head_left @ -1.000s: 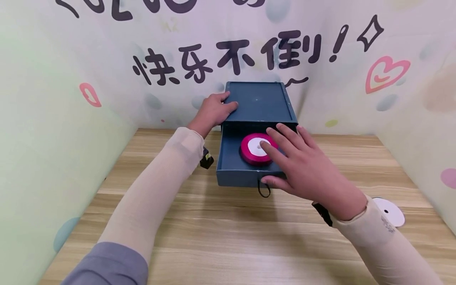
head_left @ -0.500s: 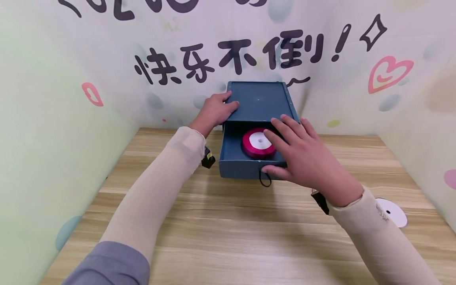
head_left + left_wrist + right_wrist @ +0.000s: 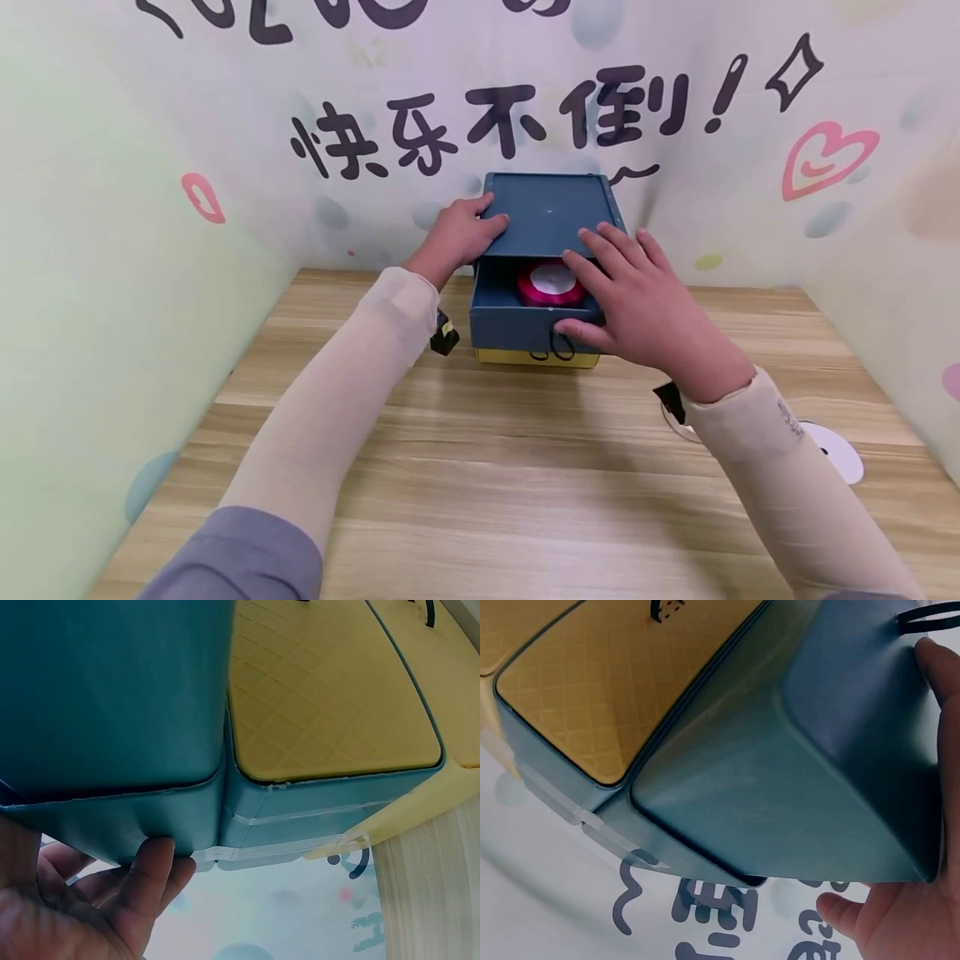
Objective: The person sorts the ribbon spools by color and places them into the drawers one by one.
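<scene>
A stack of small drawer boxes with a blue top (image 3: 551, 208) stands against the back wall. Its upper blue drawer (image 3: 517, 327) is partly pulled out, with a pink ribbon spool (image 3: 551, 292) lying inside. My left hand (image 3: 457, 237) holds the top box at its left side, thumb on top and fingers against the side wall. At the drawer's right, my right hand (image 3: 645, 308) has its thumb on the front by the black loop (image 3: 562, 346), fingers spread toward the top box. The right wrist view shows the drawer's side wall (image 3: 727, 795) beside that hand.
Below sits a yellow-fronted drawer (image 3: 502, 357), its textured face (image 3: 337, 690) clear in the left wrist view. A white disc (image 3: 838, 454) lies on the wooden table (image 3: 465, 483) at right, partly behind my sleeve. A printed cloth wall (image 3: 420, 50) closes the back.
The blue drawer has slid inward, taking the ribbon spool partly under the top box and exposing the yellow front below. My right hand moved back with it; the left keeps its hold.
</scene>
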`<state>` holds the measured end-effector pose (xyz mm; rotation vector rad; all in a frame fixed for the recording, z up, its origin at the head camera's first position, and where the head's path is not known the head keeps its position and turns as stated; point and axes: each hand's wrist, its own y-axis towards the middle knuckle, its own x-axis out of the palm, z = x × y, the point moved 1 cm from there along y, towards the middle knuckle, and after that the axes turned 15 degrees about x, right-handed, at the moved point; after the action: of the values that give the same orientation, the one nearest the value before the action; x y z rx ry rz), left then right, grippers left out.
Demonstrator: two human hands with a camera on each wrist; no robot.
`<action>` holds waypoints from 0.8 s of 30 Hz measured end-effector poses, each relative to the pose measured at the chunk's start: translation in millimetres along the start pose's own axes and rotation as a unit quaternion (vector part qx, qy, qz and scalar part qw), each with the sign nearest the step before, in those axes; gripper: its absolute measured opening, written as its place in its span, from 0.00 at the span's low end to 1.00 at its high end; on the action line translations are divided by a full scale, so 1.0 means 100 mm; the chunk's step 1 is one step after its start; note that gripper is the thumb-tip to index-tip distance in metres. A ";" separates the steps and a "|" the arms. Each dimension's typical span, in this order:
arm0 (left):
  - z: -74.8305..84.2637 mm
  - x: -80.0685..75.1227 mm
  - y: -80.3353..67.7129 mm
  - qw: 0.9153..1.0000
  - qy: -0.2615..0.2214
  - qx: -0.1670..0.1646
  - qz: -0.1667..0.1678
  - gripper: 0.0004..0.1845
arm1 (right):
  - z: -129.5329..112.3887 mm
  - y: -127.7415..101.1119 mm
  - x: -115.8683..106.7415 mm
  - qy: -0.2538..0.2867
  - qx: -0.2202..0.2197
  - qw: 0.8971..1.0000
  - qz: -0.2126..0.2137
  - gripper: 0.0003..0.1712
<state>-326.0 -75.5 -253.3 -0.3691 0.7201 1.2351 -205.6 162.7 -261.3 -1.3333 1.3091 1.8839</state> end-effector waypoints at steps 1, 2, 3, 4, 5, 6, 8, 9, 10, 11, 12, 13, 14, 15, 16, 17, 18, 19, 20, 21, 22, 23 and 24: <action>0.00 0.00 0.00 1.000 0.000 0.001 -0.001 0.34 | 0.01 0.02 0.01 -0.001 0.000 1.000 0.000 0.47; 0.01 0.00 0.00 1.000 0.000 0.001 -0.001 0.34 | 0.02 0.03 0.01 -0.002 0.001 1.000 -0.001 0.47; 0.01 0.00 0.00 1.000 0.000 0.002 -0.002 0.34 | 0.03 0.05 0.02 -0.002 0.002 1.000 -0.003 0.47; 0.01 0.00 0.00 1.000 -0.001 0.003 -0.003 0.34 | 0.05 0.06 0.03 -0.003 0.004 1.000 -0.004 0.47; 0.02 0.00 0.00 1.000 -0.003 0.003 -0.004 0.34 | 0.06 0.07 0.05 -0.003 0.006 1.000 -0.006 0.47; 0.02 0.01 0.00 1.000 -0.005 0.006 -0.003 0.34 | 0.08 0.09 0.06 -0.003 0.007 1.000 -0.008 0.46; 0.02 0.01 0.00 1.000 -0.007 0.008 -0.002 0.34 | 0.10 0.12 0.09 -0.002 0.007 1.000 -0.007 0.46; 0.02 0.01 0.00 1.000 -0.007 0.008 -0.001 0.34 | 0.12 0.13 0.10 -0.001 0.007 1.000 -0.006 0.46; 0.02 0.02 0.00 1.000 -0.006 0.007 -0.002 0.34 | 0.13 0.15 0.12 0.002 0.007 1.000 -0.004 0.46; 0.02 0.02 0.00 1.000 -0.006 0.007 -0.001 0.34 | 0.15 0.17 0.13 0.004 0.006 1.000 -0.003 0.46; 0.01 0.02 0.00 1.000 -0.006 0.006 0.000 0.34 | 0.16 0.18 0.15 0.007 0.006 1.000 -0.001 0.46; 0.01 0.01 0.00 1.000 -0.006 0.005 0.000 0.34 | 0.17 0.20 0.16 0.009 0.005 1.000 0.000 0.46; 0.01 0.01 0.00 1.000 -0.007 0.004 0.000 0.34 | 0.18 0.21 0.17 0.012 0.005 1.000 0.001 0.46; 0.01 0.01 0.00 1.000 -0.007 0.004 0.000 0.34 | 0.19 0.23 0.18 0.013 0.006 1.000 0.001 0.46; 0.01 0.01 0.00 1.000 -0.007 0.003 0.000 0.34 | 0.20 0.24 0.19 0.014 0.007 1.000 0.001 0.46; 0.01 0.01 0.00 1.000 -0.009 0.004 0.001 0.34 | 0.20 0.26 0.20 0.014 0.008 1.000 -0.001 0.46; 0.02 0.00 -0.01 1.000 -0.008 0.004 0.000 0.34 | 0.21 0.27 0.20 0.016 0.010 1.000 -0.002 0.46; 0.02 0.00 -0.01 1.000 -0.008 0.004 0.000 0.34 | 0.22 0.29 0.21 0.015 0.012 1.000 -0.004 0.46; 0.02 0.00 -0.01 1.000 -0.007 0.005 0.000 0.34 | 0.23 0.30 0.22 0.015 0.014 1.000 -0.007 0.46; 0.03 -0.01 -0.02 1.000 -0.005 0.005 0.000 0.34 | 0.23 0.32 0.22 0.016 0.016 1.000 -0.009 0.46; 0.03 -0.01 -0.02 1.000 -0.004 0.006 0.000 0.34 | 0.24 0.33 0.23 0.016 0.017 1.000 -0.008 0.46; 0.03 -0.01 -0.03 1.000 -0.004 0.007 0.000 0.34 | 0.24 0.34 0.23 0.017 0.017 1.000 -0.008 0.46; 0.03 -0.01 -0.03 1.000 -0.003 0.007 0.001 0.34 | 0.25 0.36 0.24 0.017 0.018 1.000 -0.009 0.46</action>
<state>-322.3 -75.3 -250.9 -0.3535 0.7238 1.2314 -254.8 166.6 -266.1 -1.3604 1.3360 1.8254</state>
